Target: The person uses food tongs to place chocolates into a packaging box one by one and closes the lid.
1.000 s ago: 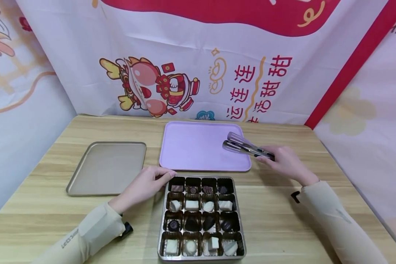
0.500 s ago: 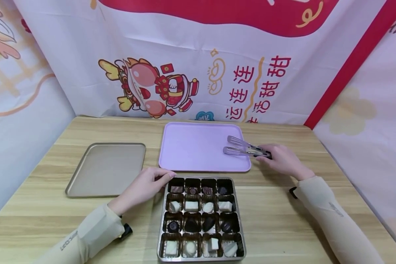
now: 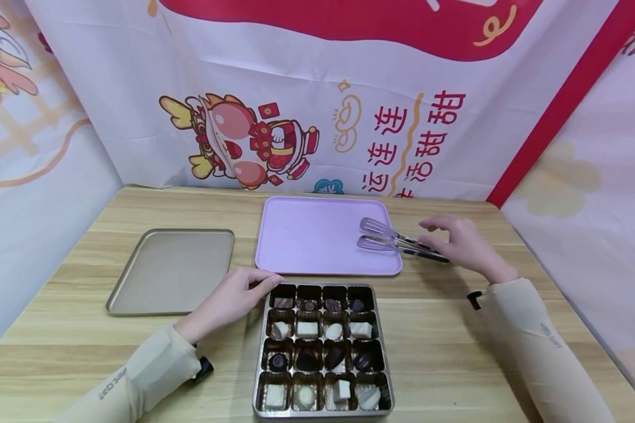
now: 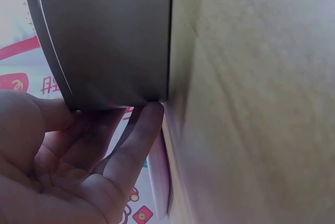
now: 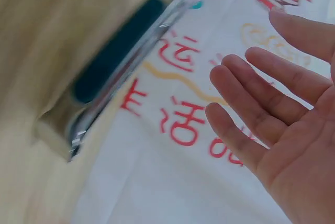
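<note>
At the far left corner of a square metal box of chocolates [image 3: 323,311] rests my left hand [image 3: 238,296]; its thumb and fingers hold that corner. In the left wrist view, the box's grey side wall [image 4: 104,35] stands against the fingertips of the left hand [image 4: 78,166]. My right hand [image 3: 463,242] is spread beside the handle end of metal serving tongs [image 3: 413,248], holding nothing. The tongs lie with their slotted heads over the right end of a purple tray [image 3: 307,235]. In the right wrist view, the straight fingers of the right hand [image 5: 282,98] are apart from the tongs' dark grip [image 5: 123,48].
A shallow bronze-coloured baking tray [image 3: 174,270] lies on the left of the wooden table [image 3: 444,352]. White and dark chocolates fill the box's compartments. Behind the table hangs a printed cloth [image 3: 296,70] with a red border.
The right hand has let go of the tongs, opened its fingers and drawn slightly right. The tongs' handles have swung a little downward. The left hand has stayed on the box corner.
</note>
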### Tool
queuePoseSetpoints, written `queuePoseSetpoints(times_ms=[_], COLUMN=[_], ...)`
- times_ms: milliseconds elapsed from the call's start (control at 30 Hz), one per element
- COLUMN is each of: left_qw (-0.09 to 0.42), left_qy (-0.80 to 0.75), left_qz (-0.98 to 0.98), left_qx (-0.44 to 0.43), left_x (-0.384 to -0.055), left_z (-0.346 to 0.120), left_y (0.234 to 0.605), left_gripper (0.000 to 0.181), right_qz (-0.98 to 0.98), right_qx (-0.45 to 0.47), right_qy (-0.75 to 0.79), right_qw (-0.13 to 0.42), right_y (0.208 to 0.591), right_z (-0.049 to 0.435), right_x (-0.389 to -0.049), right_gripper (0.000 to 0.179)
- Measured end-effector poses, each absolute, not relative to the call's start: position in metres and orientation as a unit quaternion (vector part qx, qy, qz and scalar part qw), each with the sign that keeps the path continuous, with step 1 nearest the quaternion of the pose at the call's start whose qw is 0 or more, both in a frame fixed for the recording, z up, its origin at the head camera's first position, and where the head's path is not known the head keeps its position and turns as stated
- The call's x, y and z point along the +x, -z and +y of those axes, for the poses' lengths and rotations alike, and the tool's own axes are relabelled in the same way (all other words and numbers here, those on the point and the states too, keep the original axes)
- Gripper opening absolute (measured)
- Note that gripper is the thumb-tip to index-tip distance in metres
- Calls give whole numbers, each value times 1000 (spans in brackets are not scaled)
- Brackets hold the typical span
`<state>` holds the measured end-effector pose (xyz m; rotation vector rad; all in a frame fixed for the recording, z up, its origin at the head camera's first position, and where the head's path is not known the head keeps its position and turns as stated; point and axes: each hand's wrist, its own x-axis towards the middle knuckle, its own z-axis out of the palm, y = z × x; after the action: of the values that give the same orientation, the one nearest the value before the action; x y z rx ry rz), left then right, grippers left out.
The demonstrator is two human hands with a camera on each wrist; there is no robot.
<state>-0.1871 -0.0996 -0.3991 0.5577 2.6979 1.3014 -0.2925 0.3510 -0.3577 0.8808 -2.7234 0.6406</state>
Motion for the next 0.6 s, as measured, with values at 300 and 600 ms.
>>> queuePoseSetpoints(times_ms=[300, 600], left_qw=[41, -31], left_qy=[-426, -336], left_qz=[880, 928], left_qx=[206, 157], left_x=[-189, -209], left_z=[-102, -166], left_y=[394, 362], left_gripper=[28, 37], right_qz=[-908, -876], right_qx=[272, 251], right_qy=[-310, -410], right_qw=[73, -41], right_y=[331, 341], right_z=[313, 275], right_x=[-254, -239], right_gripper=[27, 31])
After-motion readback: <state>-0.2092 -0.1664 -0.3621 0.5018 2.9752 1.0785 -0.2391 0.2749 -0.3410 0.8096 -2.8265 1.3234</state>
